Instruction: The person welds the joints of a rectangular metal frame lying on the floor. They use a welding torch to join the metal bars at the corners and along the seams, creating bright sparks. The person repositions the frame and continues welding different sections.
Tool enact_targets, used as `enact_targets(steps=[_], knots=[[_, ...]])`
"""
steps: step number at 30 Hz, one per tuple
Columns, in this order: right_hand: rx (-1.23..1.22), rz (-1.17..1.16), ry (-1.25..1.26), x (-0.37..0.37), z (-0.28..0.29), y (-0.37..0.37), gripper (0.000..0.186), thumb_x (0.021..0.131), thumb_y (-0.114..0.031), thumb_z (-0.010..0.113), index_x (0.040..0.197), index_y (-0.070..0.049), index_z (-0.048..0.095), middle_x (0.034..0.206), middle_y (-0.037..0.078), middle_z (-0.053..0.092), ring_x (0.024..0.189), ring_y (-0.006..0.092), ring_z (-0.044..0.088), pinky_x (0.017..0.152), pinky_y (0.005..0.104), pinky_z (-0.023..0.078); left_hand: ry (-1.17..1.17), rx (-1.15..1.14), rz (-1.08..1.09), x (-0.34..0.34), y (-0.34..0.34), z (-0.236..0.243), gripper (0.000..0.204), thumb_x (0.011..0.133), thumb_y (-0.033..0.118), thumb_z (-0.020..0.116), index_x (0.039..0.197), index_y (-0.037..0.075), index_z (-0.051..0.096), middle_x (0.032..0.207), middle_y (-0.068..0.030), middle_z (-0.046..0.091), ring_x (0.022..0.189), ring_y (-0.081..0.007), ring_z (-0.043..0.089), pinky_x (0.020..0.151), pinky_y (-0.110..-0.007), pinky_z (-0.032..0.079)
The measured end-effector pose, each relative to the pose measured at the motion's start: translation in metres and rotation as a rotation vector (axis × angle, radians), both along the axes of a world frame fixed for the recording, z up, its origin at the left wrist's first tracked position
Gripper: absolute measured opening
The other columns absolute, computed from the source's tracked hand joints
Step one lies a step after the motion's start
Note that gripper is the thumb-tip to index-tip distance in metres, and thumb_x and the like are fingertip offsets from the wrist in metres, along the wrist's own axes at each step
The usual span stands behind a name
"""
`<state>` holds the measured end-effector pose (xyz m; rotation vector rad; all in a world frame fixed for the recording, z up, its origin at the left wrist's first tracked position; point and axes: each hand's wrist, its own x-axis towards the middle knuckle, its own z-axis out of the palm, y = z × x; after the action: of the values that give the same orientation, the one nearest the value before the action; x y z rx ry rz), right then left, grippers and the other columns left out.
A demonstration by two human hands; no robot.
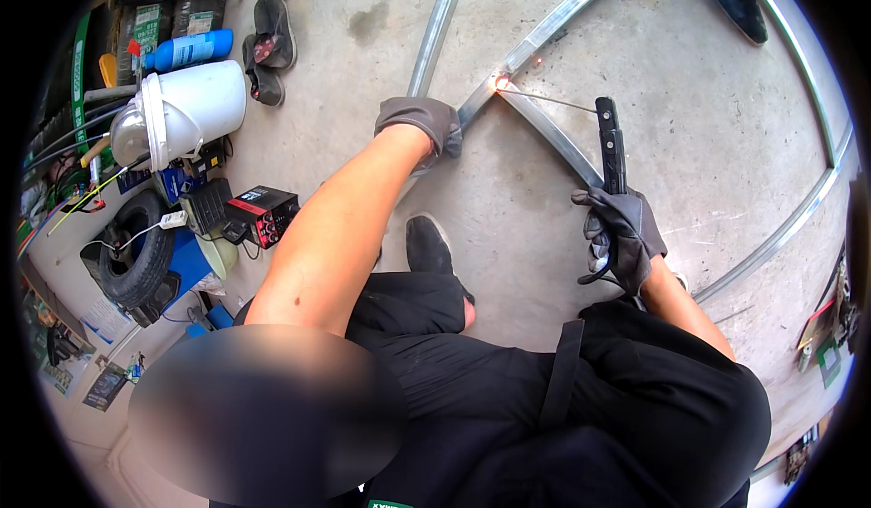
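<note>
The fingers (594,227) of the gloved right hand (628,234) are curled and clamped around the black electrode holder (610,150), which points away toward the far side. From its tip a thin electrode (555,100) reaches left to a bright glowing spot (502,83), where a short metal bar (553,134) meets a longer diagonal bar (573,14). The gloved left hand (419,123) lies over the near ends of the diagonal bar and another metal bar (440,32) farther left; its fingers are mostly hidden, so I cannot tell how tightly they close. All these bars lie on the concrete floor (653,91). Farther out, a dark shoe (733,4) stands at far right, while at left are a white bucket (204,100), a blue bottle (192,50) and a red-and-black box (261,215), with a tyre (163,252) nearer.
</note>
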<state>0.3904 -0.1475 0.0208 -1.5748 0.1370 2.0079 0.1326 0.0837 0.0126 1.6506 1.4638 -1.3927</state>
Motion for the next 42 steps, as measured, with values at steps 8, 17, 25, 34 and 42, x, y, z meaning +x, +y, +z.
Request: enact_targets(steps=[8,17,25,34,42], knots=[[0.0,-0.004,-0.02,-0.001,0.0,0.0,0.02,0.104,-0.025,0.082,0.105,-0.005,0.079,0.066,0.006,0.066,0.041,0.0135,0.054,0.038,0.031,0.041,-0.075,0.036,-0.053,-0.007,0.0,-0.005,0.032,0.081,0.034,0.083,0.109,0.023,0.091,0.104,-0.0135,0.086,0.091,-0.0327,0.08,0.087,-0.044,0.061],[0.086,0.296,-0.293,0.0,-0.002,-0.006,0.027,0.101,-0.027,0.085,0.116,-0.005,0.079,0.075,0.008,0.072,0.057,0.0175,0.068,0.051,0.0345,0.053,-0.091,0.045,-0.028,-0.009,0.0,-0.007,0.036,0.079,0.037,0.085,0.109,0.018,0.091,0.096,-0.0136,0.084,0.084,-0.0319,0.079,0.083,-0.045,0.06],[0.333,0.461,-0.434,0.001,0.026,-0.024,0.026,0.096,-0.028,0.089,0.112,-0.009,0.083,0.086,0.003,0.077,0.072,0.0138,0.071,0.071,0.0343,0.059,-0.018,0.04,0.027,-0.003,0.002,-0.001,0.029,0.081,0.028,0.081,0.108,0.02,0.09,0.108,-0.0152,0.085,0.097,-0.0317,0.08,0.093,-0.04,0.062],[0.214,0.406,-0.461,-0.005,0.012,-0.018,0.035,0.096,-0.031,0.089,0.118,-0.006,0.082,0.094,0.001,0.08,0.087,0.0088,0.07,0.084,0.0305,0.057,-0.033,0.034,-0.007,-0.002,0.0,0.002,0.03,0.082,0.031,0.081,0.109,0.023,0.091,0.109,-0.0145,0.085,0.097,-0.0325,0.081,0.093,-0.042,0.062],[0.354,0.427,-0.529,-0.009,0.002,-0.015,0.031,0.098,-0.026,0.088,0.118,-0.004,0.081,0.098,0.001,0.082,0.092,0.0086,0.072,0.086,0.0301,0.058,-0.038,0.012,-0.013,-0.004,0.0,-0.002,0.029,0.081,0.03,0.084,0.109,0.026,0.092,0.113,-0.0156,0.086,0.101,-0.0329,0.081,0.094,-0.042,0.062]])
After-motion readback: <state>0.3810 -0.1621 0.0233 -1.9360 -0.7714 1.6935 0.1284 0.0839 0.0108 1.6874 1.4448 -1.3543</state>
